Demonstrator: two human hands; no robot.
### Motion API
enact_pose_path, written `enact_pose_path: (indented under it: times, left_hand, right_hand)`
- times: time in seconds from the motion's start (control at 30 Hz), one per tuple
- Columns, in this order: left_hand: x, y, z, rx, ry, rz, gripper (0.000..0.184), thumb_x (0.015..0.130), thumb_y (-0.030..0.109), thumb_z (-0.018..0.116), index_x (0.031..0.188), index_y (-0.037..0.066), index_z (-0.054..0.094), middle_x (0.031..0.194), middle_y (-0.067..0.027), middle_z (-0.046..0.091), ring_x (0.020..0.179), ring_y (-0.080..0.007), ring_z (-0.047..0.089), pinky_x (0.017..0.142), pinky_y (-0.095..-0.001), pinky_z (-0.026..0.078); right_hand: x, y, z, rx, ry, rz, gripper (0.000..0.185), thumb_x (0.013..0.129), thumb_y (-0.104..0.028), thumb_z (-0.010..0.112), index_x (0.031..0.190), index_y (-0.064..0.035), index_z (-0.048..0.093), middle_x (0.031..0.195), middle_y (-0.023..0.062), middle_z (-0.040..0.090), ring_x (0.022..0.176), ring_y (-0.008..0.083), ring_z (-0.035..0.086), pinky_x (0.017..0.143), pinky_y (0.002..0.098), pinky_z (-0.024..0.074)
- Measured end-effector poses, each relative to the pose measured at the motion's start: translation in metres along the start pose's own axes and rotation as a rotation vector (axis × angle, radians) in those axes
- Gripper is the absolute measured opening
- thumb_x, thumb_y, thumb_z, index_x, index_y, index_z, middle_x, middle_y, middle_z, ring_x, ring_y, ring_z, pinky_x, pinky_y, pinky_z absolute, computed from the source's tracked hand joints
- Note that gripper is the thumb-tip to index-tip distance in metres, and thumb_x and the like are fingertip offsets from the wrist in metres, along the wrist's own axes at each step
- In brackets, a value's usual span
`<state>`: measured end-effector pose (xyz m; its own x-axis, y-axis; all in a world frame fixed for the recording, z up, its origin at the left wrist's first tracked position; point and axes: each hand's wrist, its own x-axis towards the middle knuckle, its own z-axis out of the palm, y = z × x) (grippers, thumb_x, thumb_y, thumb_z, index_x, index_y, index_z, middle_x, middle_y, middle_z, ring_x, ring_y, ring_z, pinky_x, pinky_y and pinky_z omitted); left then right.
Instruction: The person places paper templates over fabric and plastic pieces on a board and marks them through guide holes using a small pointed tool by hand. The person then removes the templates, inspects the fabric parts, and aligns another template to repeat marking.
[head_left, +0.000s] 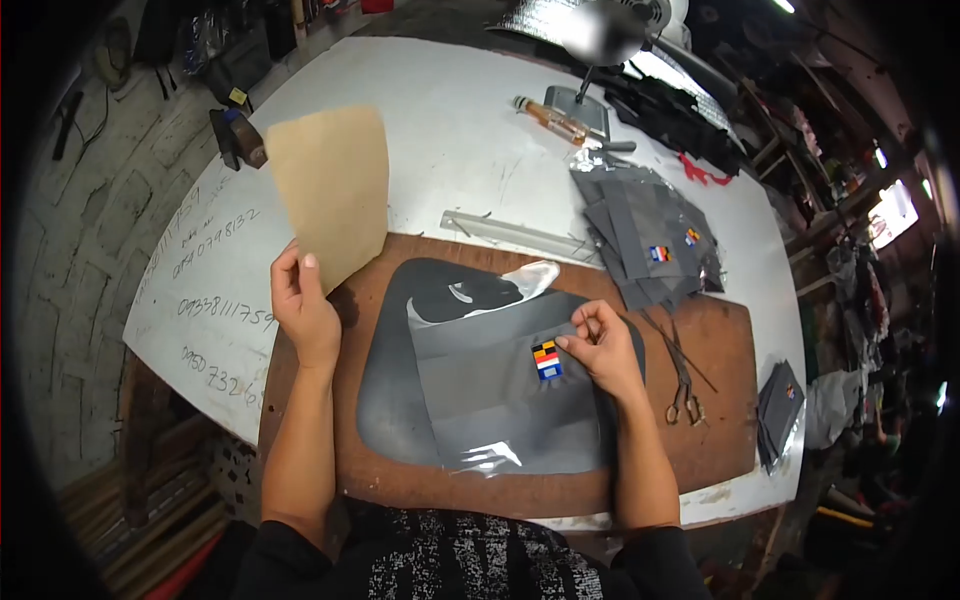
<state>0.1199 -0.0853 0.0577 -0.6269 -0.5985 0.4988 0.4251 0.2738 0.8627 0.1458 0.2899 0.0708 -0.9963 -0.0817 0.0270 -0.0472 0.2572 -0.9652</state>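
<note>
My left hand is closed at the fingertips on the bottom edge of a brown paper pattern piece, held up at the left above the table. My right hand pinches the upper right part of a grey fabric piece, its thumb beside a small multicoloured patch. That fabric lies on a dark rounded mat, with shiny clear plastic at its lower edge. A black piece with a white shape lies just beyond it.
A brown board under the mat carries scissors. Several grey patched pieces in plastic lie at the back right, more at the right edge. A metal ruler, an amber bottle and a fan stand or lie farther back.
</note>
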Motion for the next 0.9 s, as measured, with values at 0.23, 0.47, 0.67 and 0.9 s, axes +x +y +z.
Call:
enact_pose_path:
  times: [0.23, 0.47, 0.67, 0.9]
  left_hand:
    - [-0.067, 0.045, -0.009, 0.246, -0.541, 0.482, 0.014, 0.092, 0.000, 0.063, 0.105, -0.005, 0.066, 0.115, -0.0191, 0.068, 0.109, -0.0321, 0.066, 0.099, -0.0432, 0.050]
    - [-0.140, 0.063, -0.018, 0.282, -0.977, 0.461, 0.028, 0.080, 0.012, 0.077, 0.106, 0.004, 0.069, 0.118, -0.0152, 0.067, 0.115, -0.0361, 0.062, 0.102, -0.0541, 0.045]
    - [-0.148, 0.074, -0.018, 0.657, -1.145, 0.257, 0.054, 0.086, 0.030, 0.077, 0.132, 0.007, 0.061, 0.150, -0.0218, 0.044, 0.141, -0.0458, 0.038, 0.112, -0.0688, 0.026]
    - [-0.141, 0.069, -0.023, 0.687, -1.191, 0.175, 0.075, 0.084, 0.047, 0.078, 0.143, 0.008, 0.054, 0.158, -0.0256, 0.034, 0.147, -0.0505, 0.028, 0.116, -0.0709, 0.017]
  right_hand:
    - [-0.038, 0.006, -0.006, -0.331, -0.084, 0.255, 0.061, 0.084, -0.006, 0.082, 0.138, 0.0000, 0.054, 0.074, 0.0025, 0.064, 0.069, 0.0083, 0.057, 0.064, 0.0254, 0.0468]
    - [-0.029, 0.025, 0.004, -0.009, 0.141, 0.128, 0.024, 0.092, 0.001, 0.071, 0.114, 0.0010, 0.060, 0.071, -0.0040, 0.054, 0.065, 0.0040, 0.048, 0.058, 0.0225, 0.0397]
    - [-0.034, 0.035, -0.005, 0.029, 0.071, 0.215, 0.018, 0.093, -0.012, 0.074, 0.086, 0.0008, 0.064, 0.072, -0.0049, 0.057, 0.067, 0.0032, 0.049, 0.058, 0.0213, 0.0377]
    - [-0.040, 0.003, -0.001, -0.186, -0.015, 0.182, 0.020, 0.090, -0.013, 0.078, 0.084, 0.0006, 0.065, 0.073, -0.0042, 0.060, 0.066, 0.0037, 0.049, 0.058, 0.0216, 0.0390]
